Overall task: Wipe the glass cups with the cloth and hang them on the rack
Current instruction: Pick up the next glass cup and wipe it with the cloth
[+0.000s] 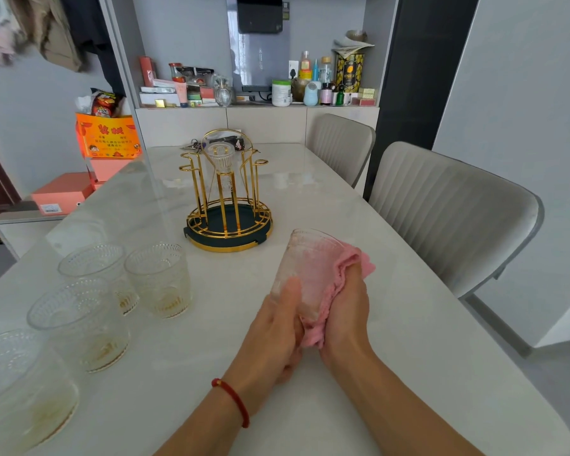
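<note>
1. Just in front of the gold rack point(228, 192), on the near side of it, held above the counter point(392, 324): one glass cup point(306, 258), tilted with its mouth aimed away toward the rack.
2. Curled around the cup's lower left side: left hand point(277, 327), thumb pressed along the glass.
3. Wrapped around the cup's right side and base: pink cloth point(339, 278), bunched and gripped closed by the right hand point(346, 307).
4. Already hung upside down at the rack's far side: one cup point(219, 156). Other pegs of the rack unfilled.
5. Left of the rack and nearer the camera: four more cups point(158, 278) upright on the counter, close together, some with yellowish residue at the bottom.
6. Judged at the wiping step, with most of the job ahead.
7. Likely risks: slipping of the ribbed glass if the left grip loosened while the cloth twisted; a knock against the rack's wire arms when hanging, given the tilt; toppling of the crowded cups by a careless reach to the left of the rack.
</note>
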Demonstrator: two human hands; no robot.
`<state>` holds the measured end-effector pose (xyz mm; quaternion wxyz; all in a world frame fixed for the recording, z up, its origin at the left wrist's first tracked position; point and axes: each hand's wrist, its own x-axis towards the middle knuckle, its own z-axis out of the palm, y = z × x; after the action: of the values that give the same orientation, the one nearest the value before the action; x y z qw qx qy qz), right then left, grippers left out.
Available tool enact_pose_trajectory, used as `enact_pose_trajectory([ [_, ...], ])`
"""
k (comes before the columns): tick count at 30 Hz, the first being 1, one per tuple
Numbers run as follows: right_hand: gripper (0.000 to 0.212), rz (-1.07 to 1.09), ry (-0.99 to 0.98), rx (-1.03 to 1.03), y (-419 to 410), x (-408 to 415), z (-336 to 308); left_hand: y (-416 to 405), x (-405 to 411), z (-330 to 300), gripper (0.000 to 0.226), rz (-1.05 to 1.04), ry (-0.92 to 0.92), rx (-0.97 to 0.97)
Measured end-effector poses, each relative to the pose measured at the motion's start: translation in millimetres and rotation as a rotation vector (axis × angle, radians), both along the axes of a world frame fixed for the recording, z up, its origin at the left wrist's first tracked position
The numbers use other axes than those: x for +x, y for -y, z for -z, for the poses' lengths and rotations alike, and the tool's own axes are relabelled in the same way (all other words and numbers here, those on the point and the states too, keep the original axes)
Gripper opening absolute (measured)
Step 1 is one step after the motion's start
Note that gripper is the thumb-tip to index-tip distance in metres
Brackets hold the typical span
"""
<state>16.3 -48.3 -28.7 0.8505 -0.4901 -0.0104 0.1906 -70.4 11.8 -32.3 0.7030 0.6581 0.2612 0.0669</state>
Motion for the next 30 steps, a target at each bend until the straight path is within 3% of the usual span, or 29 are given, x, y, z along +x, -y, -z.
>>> enact_pose_trajectory([
  [2, 0.056, -0.032, -0.038, 0.009, -0.5, 1.0, 0.4, -7.5, -2.5, -4.2, 0.079, 0.098, -0.037, -0.273],
  [4, 0.056, -0.054, -0.043, 0.022, -0.4, 1.8, -0.3, -12.5, -1.9, -3.5, 0.082, 0.152, -0.043, -0.367],
  [9, 0.05, -0.006, -0.011, 0.041, -0.9, 2.9, 1.9, 0.8, 5.7, -1.0, 0.095, 0.007, -0.088, -0.078],
  [13, 0.048, 0.006, 0.002, 0.057, -0.4, 3.5, 2.0, 2.5, 6.1, 2.2, 0.085, -0.015, -0.037, -0.081],
  [18, 0.058, -0.017, 0.014, 0.023, -0.6, 2.9, 3.6, -18.9, -2.9, -3.1, 0.077, 0.193, 0.014, -0.497],
  [20, 0.06, -0.014, 0.013, 0.023, 0.3, 3.4, 3.4, -26.5, -6.2, -5.1, 0.075, 0.256, 0.0, -0.556],
  [24, 0.056, -0.052, -0.02, 0.136, 7.1, 9.7, -3.0, -28.0, -6.3, -5.3, 0.079, 0.205, 0.05, -0.334],
  [30, 0.043, -0.11, 0.06, 0.179, 20.1, 20.3, -9.2, -34.3, -1.4, 0.3, 0.056, -0.033, 0.237, -0.153],
])
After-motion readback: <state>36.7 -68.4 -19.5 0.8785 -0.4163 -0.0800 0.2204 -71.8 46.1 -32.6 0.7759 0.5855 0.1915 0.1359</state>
